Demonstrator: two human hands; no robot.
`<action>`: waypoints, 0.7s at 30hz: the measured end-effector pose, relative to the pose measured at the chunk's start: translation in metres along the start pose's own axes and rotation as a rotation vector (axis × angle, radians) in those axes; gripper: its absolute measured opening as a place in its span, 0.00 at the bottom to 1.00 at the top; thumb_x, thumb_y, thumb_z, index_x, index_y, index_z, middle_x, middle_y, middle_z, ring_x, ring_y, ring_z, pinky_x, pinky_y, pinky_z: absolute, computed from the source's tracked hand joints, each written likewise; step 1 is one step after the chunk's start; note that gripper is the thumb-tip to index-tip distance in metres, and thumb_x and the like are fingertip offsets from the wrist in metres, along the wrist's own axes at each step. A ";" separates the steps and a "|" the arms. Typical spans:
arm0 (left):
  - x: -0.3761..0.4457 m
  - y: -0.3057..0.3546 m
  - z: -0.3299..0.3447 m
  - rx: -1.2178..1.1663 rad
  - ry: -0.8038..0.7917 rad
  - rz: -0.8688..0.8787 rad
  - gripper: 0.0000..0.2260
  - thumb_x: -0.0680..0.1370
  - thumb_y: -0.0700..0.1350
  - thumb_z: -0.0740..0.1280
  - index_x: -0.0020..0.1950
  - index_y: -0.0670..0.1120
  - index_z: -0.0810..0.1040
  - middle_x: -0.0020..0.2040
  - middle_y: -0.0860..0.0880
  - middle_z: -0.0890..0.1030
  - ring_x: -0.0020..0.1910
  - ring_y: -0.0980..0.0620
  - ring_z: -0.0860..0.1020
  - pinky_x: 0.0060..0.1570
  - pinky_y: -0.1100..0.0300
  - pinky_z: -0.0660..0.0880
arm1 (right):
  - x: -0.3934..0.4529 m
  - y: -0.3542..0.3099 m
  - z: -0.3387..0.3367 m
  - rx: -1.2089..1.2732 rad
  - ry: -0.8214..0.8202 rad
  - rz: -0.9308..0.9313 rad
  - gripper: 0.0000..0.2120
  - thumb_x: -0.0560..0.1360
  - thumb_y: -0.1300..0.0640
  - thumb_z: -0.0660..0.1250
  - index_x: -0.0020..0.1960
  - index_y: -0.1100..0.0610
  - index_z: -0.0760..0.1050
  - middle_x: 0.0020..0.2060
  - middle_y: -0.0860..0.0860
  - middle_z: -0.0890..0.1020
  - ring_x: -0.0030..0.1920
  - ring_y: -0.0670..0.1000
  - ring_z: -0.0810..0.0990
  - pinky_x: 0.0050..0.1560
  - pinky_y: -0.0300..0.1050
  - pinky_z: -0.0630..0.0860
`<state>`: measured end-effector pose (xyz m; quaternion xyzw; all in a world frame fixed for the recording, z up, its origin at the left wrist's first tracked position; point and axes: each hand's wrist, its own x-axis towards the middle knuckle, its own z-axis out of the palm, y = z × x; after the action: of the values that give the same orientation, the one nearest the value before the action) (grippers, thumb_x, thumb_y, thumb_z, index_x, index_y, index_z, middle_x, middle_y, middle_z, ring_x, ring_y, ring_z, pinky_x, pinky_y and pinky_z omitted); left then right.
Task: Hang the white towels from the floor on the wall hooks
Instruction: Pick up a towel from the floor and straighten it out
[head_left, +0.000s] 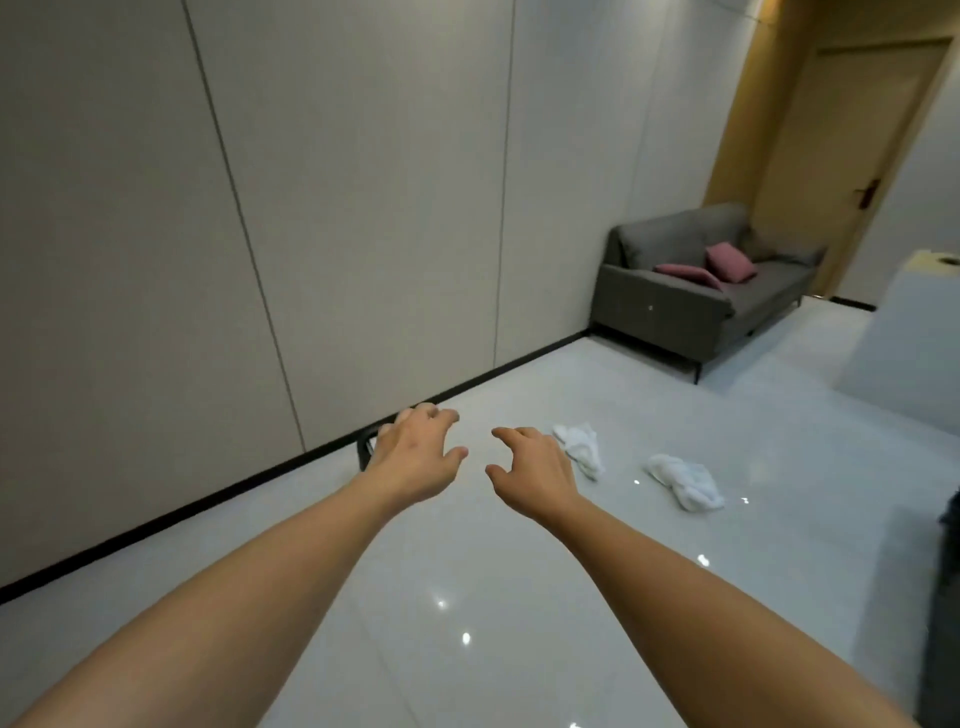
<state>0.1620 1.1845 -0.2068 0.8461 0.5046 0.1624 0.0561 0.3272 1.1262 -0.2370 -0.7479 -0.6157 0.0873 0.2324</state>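
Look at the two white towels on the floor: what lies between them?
Nothing: in the head view, only bare glossy floor separates the nearer towel from the farther towel. Neither the left hand nor the right hand reaches into that gap.

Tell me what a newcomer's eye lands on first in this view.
First, the two bare hands stretched forward at the centre, the left hand and right hand, fingers loosely spread and holding nothing. Just right of them, two crumpled white towels lie apart on the glossy floor. Farther back on the right, a grey sofa with pink cushions stands against the wall.
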 end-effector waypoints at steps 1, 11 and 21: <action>0.015 0.018 0.014 -0.006 -0.022 0.043 0.22 0.77 0.59 0.62 0.70 0.54 0.67 0.68 0.51 0.70 0.66 0.48 0.68 0.64 0.49 0.67 | 0.002 0.023 -0.008 -0.003 0.013 0.050 0.27 0.75 0.47 0.64 0.73 0.47 0.66 0.69 0.50 0.72 0.68 0.54 0.68 0.66 0.53 0.68; 0.166 0.153 0.130 -0.055 -0.189 0.433 0.22 0.78 0.58 0.61 0.70 0.55 0.66 0.69 0.49 0.70 0.66 0.47 0.68 0.63 0.49 0.67 | 0.046 0.195 -0.046 -0.049 0.136 0.428 0.22 0.73 0.48 0.65 0.67 0.49 0.72 0.63 0.50 0.77 0.61 0.53 0.75 0.56 0.48 0.73; 0.357 0.175 0.188 -0.104 -0.309 0.547 0.23 0.78 0.57 0.62 0.72 0.53 0.66 0.69 0.48 0.69 0.67 0.46 0.68 0.63 0.48 0.67 | 0.204 0.270 -0.070 -0.074 0.155 0.629 0.21 0.73 0.51 0.63 0.66 0.49 0.72 0.57 0.51 0.77 0.60 0.56 0.75 0.58 0.51 0.74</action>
<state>0.5272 1.4238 -0.2604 0.9610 0.2350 0.0666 0.1296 0.6398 1.2694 -0.2666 -0.9137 -0.3377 0.0751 0.2131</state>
